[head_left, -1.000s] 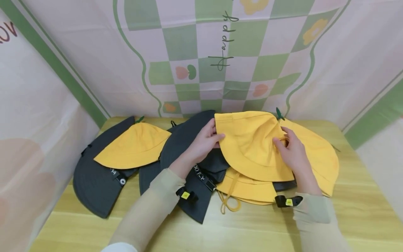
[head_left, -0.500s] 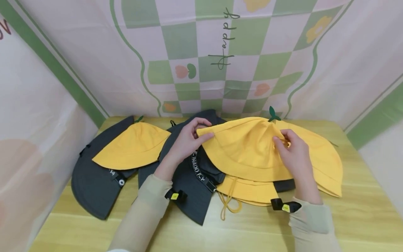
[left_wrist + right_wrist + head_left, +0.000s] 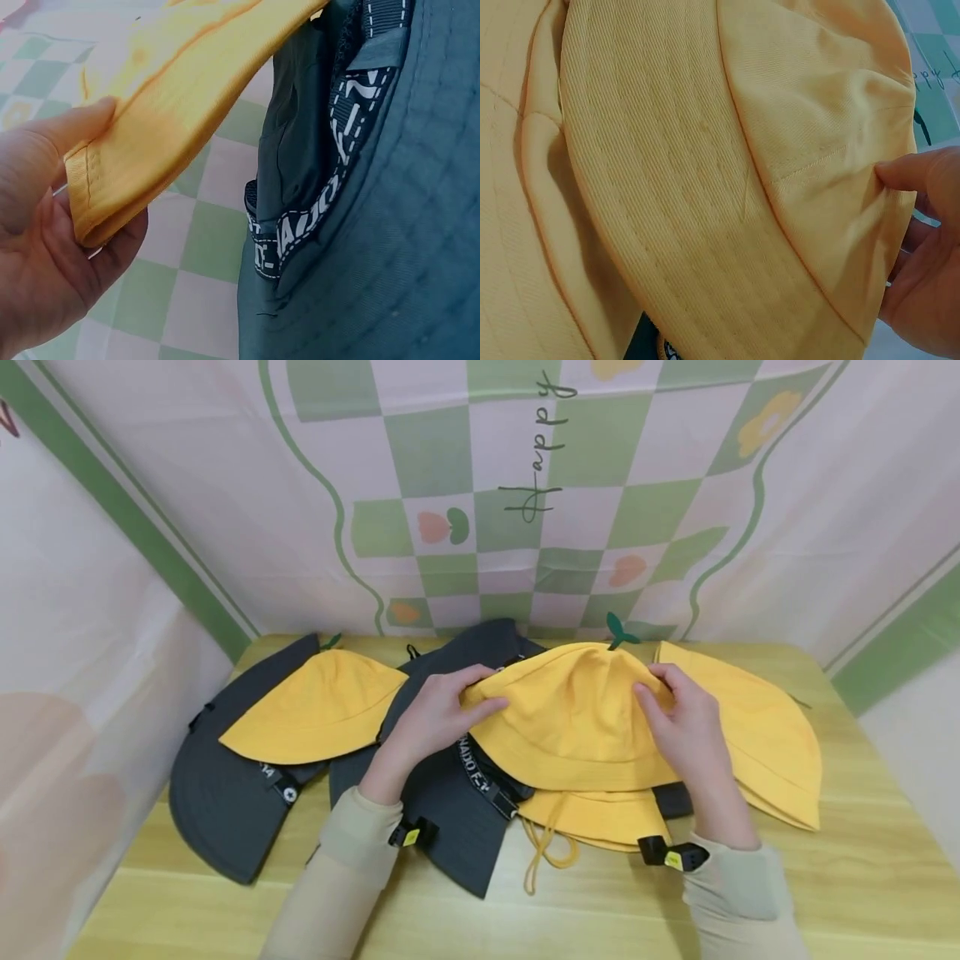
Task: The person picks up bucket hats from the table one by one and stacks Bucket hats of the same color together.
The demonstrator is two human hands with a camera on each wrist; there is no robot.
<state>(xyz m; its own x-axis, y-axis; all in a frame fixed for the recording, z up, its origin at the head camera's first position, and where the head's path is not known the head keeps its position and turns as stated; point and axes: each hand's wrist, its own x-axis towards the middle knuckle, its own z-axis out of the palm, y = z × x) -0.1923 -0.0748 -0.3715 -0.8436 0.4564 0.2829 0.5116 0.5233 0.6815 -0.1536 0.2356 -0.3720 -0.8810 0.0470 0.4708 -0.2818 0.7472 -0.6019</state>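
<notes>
A yellow bucket hat (image 3: 570,718) with a green sprout on its crown is held up between both hands. The left hand (image 3: 442,714) pinches its left end; in the left wrist view the thumb and fingers clamp the folded brim (image 3: 135,176). At the other end, the right hand (image 3: 686,718) pinches the cloth of the crown, thumb in front and fingertips hidden behind, as the right wrist view shows. Beneath the held hat lie another yellow hat (image 3: 600,818) with a cord, and a dark hat (image 3: 442,793) with a lettered strap.
Leftward on the wooden table (image 3: 480,927) a small yellow hat (image 3: 318,710) overlaps a dark hat (image 3: 225,785). One more yellow hat (image 3: 772,743) lies folded at the right. A checkered cloth (image 3: 510,527) hangs behind the table.
The left hand has shifted left and down along with its end of the hat. The hat has turned so its green sprout stands upright at the top, and both hands are slightly lower.
</notes>
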